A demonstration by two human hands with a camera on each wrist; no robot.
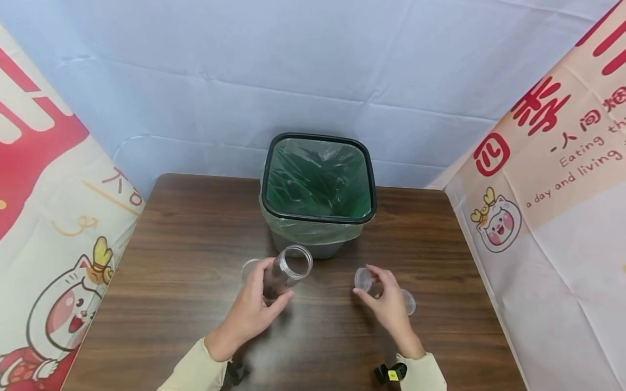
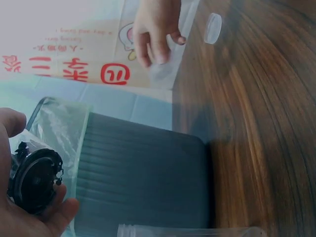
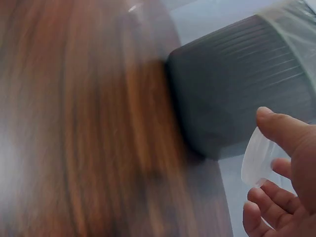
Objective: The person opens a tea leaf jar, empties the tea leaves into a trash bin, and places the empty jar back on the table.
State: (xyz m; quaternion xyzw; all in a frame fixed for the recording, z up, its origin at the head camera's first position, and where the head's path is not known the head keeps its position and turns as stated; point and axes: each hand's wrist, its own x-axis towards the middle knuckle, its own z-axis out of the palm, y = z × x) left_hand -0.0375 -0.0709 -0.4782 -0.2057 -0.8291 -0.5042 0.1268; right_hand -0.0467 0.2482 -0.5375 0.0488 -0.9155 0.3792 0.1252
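Observation:
A clear plastic jar point(image 1: 295, 262) tilts in my left hand point(image 1: 251, 309), its uncovered round mouth facing up and to the right. Fingers and thumb wrap its sides. In the left wrist view, the round end of this jar point(image 2: 37, 180) looks dark with an uneven edge. My right hand point(image 1: 388, 301) pinches a translucent round lid point(image 3: 256, 158) by its edge between thumb and fingers, above the table. A second lid point(image 1: 408, 302) lies on the table just right of that hand. Partly hidden behind my left hand is another clear jar point(image 1: 248, 266).
A grey bin point(image 1: 320, 250) with a black rim and green bag liner stands at the table's back middle, just beyond both hands. The brown wooden table point(image 1: 195, 228) is bounded by a pale blue cloth point(image 1: 205, 108) behind and printed cloths at both sides.

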